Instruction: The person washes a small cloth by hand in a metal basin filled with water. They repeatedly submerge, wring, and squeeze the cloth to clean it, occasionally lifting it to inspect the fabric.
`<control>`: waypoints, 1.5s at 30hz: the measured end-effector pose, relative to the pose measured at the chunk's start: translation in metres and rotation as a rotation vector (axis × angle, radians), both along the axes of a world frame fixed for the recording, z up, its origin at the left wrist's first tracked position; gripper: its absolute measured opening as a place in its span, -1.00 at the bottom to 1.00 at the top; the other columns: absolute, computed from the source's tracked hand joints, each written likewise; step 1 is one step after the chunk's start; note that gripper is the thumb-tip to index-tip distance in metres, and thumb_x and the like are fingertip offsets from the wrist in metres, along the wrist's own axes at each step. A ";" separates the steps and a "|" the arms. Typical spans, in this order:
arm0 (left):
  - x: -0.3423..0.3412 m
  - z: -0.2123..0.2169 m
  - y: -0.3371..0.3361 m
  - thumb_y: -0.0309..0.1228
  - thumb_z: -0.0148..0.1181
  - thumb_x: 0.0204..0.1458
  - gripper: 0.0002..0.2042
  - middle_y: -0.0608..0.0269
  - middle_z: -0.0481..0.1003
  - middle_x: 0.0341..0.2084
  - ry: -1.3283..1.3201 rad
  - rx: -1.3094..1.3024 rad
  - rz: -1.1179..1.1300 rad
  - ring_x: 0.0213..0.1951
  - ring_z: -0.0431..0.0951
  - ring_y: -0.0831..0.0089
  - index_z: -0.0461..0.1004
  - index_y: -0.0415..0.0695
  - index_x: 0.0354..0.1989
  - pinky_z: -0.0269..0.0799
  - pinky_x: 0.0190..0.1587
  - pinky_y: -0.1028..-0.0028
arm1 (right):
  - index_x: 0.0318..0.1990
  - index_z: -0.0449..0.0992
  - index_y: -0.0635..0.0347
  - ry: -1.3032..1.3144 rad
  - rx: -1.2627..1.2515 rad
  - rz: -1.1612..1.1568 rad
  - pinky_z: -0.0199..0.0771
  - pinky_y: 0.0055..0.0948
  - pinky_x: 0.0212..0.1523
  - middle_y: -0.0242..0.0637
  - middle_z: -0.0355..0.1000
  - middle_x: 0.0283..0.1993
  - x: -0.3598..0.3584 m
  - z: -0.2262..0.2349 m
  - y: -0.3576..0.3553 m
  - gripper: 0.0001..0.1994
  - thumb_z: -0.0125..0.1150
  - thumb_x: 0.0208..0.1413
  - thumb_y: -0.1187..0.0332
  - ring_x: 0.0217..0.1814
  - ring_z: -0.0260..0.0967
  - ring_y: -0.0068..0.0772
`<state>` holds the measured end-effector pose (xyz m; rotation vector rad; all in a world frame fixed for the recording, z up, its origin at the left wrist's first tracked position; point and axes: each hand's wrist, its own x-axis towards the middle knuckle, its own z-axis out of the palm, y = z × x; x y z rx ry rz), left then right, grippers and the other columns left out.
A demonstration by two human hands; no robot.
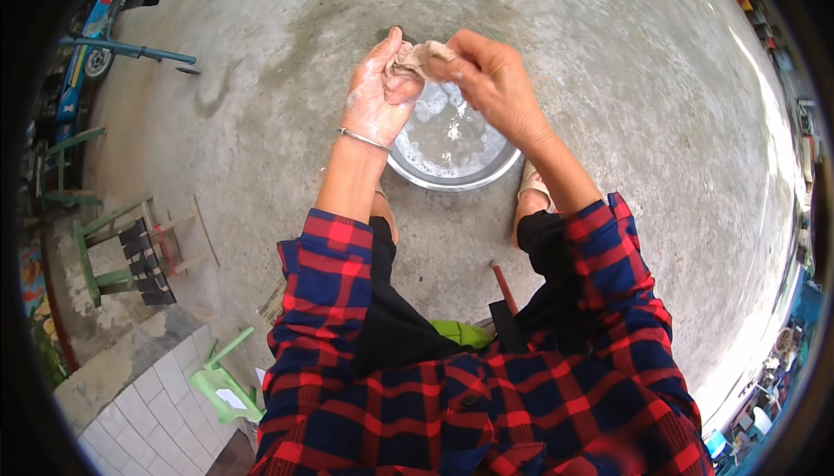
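Note:
A wet, crumpled beige cloth (420, 59) is stretched between my two hands, above a round metal basin (456, 184). Soapy water with white foam (447, 133) fills the basin. My left hand (379, 87), streaked with suds and with a bangle at the wrist, is closed around one end of the cloth. The other end is pinched between the thumb and fingers of my right hand (493, 81). The far part of the basin is hidden behind my hands and the cloth.
The basin stands on a concrete floor (643, 120) between my feet. To the left are a small wooden chair (143, 250) and a green plastic stool (228, 393). Blue metal legs (130, 49) jut in at the upper left. Mixed clutter (773, 372) lines the right edge.

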<state>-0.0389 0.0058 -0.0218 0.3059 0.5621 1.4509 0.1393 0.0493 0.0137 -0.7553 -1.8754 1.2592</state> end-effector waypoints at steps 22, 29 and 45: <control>0.056 0.002 -0.008 -0.04 -0.01 0.23 -0.68 0.48 0.37 -0.57 0.001 -0.263 0.051 -0.49 0.38 0.56 0.38 0.00 -0.42 0.33 -0.42 0.49 | -0.50 0.38 0.10 -0.596 0.525 -0.301 0.30 -0.19 -0.64 -0.15 0.37 -0.66 -0.022 -0.028 -0.024 -0.73 0.01 0.21 0.20 -0.62 0.39 -0.07; 0.036 -0.028 -0.007 -0.02 0.01 0.21 -0.68 0.47 0.37 -0.57 0.014 -0.159 0.014 -0.51 0.38 0.57 0.39 0.02 -0.41 0.31 -0.46 0.50 | -0.54 0.40 0.14 -0.570 0.533 -0.263 0.32 -0.17 -0.63 -0.13 0.37 -0.68 -0.024 -0.013 -0.043 -0.67 -0.01 0.22 0.18 -0.64 0.38 -0.03; 0.063 0.010 -0.009 -0.05 0.05 0.20 -0.67 0.50 0.28 -0.64 0.073 -0.393 0.210 -0.64 0.24 0.63 0.34 0.01 -0.48 0.21 -0.59 0.58 | -0.51 0.43 0.11 -0.619 0.553 -0.373 0.28 -0.20 -0.68 -0.18 0.43 -0.60 -0.023 -0.022 -0.024 -0.67 -0.02 0.24 0.15 -0.65 0.38 -0.12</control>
